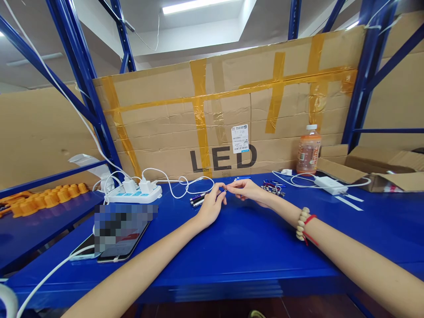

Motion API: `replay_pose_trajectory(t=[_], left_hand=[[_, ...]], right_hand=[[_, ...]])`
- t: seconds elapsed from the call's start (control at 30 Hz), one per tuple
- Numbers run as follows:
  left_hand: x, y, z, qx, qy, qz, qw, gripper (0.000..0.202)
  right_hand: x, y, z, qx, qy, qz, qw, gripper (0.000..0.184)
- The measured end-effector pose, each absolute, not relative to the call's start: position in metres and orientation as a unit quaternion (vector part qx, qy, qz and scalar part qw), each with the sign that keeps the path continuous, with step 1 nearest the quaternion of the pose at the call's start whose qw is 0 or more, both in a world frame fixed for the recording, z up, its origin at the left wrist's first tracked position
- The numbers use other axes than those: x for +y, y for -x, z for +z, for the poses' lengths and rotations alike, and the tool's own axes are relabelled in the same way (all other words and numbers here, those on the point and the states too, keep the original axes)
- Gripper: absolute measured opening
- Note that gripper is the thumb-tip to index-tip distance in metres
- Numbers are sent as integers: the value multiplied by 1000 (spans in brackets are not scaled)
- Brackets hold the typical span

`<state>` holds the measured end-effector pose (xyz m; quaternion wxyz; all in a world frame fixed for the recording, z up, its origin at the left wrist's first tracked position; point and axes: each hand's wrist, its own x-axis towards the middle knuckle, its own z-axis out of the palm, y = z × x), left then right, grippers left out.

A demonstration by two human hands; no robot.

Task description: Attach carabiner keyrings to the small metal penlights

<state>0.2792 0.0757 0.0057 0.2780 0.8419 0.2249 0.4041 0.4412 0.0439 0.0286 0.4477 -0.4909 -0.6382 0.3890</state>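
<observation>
Above the middle of the blue table, my left hand (pixel 212 204) and my right hand (pixel 247 190) meet at the fingertips. Both are pinched closed around something tiny that I cannot make out. Beside my left hand lie a few slim pen-like pieces (pixel 196 201), dark and silver, partly hidden by the fingers. Behind my right hand a blue slim piece (pixel 242 178) shows. To the right of that wrist sits a small heap of shiny metal and blue parts (pixel 274 187), too small to name.
On the left are a white power strip (pixel 135 194) with plugged-in chargers and a phone or tablet (pixel 122 251). Toward the right stand an orange drink bottle (pixel 308 152), a white adapter (pixel 330 185) with cable and an open carton (pixel 387 176). A cardboard panel (pixel 159 132) closes the back.
</observation>
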Motion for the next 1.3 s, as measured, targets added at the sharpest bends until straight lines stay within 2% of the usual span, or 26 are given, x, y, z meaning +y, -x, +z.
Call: replay_pose_trajectory(t=[0.43,0.93,1.3], left_hand=[[78,-279,4,231,-841,399,284,16],[77,-277,6,230,-860,380,251,27],[78,-277,5,241,-861,369,254,23]], right_hand=[[52,-445,24,-660,501,330,452,43],[47,-445,23,-620,517,392,442,40],[49,-440,20,-606,534,386,446,41]])
